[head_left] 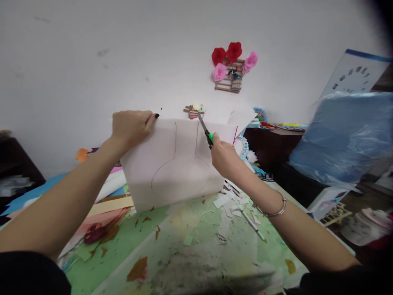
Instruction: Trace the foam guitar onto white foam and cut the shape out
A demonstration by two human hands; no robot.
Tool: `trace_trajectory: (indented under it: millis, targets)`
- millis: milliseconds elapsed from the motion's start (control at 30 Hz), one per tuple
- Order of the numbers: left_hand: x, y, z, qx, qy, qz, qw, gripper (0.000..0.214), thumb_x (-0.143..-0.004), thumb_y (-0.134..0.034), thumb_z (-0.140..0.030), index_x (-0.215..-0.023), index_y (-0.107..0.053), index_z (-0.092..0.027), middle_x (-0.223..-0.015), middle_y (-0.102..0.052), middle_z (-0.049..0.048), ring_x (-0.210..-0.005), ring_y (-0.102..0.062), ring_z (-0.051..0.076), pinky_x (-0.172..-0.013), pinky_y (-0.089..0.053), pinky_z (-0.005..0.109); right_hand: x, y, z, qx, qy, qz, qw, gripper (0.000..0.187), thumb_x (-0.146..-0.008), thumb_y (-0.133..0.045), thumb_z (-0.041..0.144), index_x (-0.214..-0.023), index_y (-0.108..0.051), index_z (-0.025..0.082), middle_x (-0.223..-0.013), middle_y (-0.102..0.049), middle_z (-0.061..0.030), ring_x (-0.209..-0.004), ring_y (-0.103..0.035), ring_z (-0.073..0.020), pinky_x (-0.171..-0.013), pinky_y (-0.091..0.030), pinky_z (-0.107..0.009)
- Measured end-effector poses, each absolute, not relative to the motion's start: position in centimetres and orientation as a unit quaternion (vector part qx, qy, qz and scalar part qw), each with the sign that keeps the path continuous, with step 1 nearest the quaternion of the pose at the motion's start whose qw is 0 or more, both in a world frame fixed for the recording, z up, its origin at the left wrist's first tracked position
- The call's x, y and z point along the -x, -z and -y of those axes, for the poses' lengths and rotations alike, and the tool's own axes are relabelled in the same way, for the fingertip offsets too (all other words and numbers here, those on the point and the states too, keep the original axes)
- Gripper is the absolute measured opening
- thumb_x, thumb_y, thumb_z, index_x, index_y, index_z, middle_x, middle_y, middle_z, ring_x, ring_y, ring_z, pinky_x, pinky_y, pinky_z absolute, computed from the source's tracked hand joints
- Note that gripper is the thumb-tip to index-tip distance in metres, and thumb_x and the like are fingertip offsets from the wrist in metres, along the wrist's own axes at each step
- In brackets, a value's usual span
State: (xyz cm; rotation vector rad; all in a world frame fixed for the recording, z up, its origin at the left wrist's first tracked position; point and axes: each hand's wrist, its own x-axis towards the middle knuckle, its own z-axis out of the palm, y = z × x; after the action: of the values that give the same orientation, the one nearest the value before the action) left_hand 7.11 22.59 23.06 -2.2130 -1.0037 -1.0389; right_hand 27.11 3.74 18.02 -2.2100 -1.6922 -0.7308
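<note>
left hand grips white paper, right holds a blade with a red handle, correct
The handle isn't red but green and black, as the head view shows; the right hand holds the blade, and the left hand grips the white paper.

- Here's the left forearm [89, 180], slanting up and inward from the lower left!
- At its end, the left hand [132, 128]: fingers curled into a grip, dark-nailed thumb [152, 121] pointing inward.
- Across comes the right forearm [294, 223], angling up from the lower right.
- And the right hand [223, 157], slightly lower than its partner, fingers folded in tight!
</note>
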Motion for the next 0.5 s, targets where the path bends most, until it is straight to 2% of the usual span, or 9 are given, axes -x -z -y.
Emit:
trace_trajectory:
  millis: [267,500]
  targets:
    - [-6.98,-23.07,-22.49,0.816,0.358,0.375,0.256,0.053,-0.091,-0.019,-0.046,-0.072,-0.061,-0.020,-0.070,-0.061,0.0070,-0.067,-0.054,0.021,-0.056,-0.021,0.033,-26.76,-17.94,-3.63,0.771,0.244,0.575,0.124,0.064,-0.077,-0.029,-0.002,-0.140,-0.022,-0.006,-0.092,-0.063,-0.0223,-0.080,-0.061,-0.0268,-0.068,-0.044,-0.037]
    - [-7.08,-22.94,-22.66,0.808,0.372,0.376,0.258,0.048,-0.091,-0.020,-0.045,-0.071,-0.058,-0.022,-0.072,-0.065,0.0065,-0.066,-0.055,0.021,-0.054,-0.021,0.033,-26.79,-17.42,-3.76,0.771,0.231,0.575,0.143,0.058,-0.082,-0.030,0.002,-0.140,-0.021,-0.002,-0.094,-0.064,-0.0214,-0.084,-0.062,-0.0284,-0.071,-0.044,-0.038]
